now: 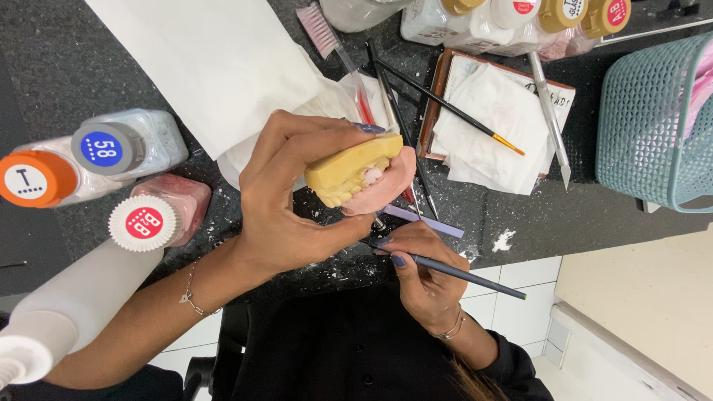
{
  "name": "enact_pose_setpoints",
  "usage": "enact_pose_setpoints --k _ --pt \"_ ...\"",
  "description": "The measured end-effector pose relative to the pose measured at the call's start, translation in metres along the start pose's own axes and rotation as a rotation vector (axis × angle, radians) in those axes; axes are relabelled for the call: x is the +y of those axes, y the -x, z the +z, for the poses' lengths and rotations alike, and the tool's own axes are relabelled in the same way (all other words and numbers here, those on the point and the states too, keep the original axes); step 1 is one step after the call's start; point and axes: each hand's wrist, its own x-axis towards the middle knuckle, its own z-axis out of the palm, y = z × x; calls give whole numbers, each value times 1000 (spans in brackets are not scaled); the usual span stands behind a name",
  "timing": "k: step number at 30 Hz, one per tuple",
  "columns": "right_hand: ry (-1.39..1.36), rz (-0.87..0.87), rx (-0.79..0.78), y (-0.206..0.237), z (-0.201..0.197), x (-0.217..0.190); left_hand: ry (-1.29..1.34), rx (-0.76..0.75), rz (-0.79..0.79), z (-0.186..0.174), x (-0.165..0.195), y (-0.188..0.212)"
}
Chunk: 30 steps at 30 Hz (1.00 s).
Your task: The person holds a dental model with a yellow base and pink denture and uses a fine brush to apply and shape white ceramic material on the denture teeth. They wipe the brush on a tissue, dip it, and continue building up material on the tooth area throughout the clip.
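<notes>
My left hand grips a yellow dental cast with a pink gum part and small white teeth, holding it up over the dark speckled counter. My right hand, just below and right of the cast, pinches a thin dark-handled brush. The brush tip points left toward the underside of the cast. Whether the tip touches it is hidden by my fingers.
Powder jars with grey, orange and red-white lids and a white squeeze bottle stand at the left. White paper, a tissue-lined tray, loose brushes, a metal spatula and a teal basket lie behind.
</notes>
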Motion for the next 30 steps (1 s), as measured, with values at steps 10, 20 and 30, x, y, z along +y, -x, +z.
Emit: enact_pose_setpoints --k 10,20,30 --pt "-826 183 61 12 -44 5 -104 110 -56 4 11 1" --pt "-373 -123 159 -14 -60 -38 41 -142 180 19 12 13" --pt "-372 -116 164 -5 -52 -37 99 -183 163 21 6 19"
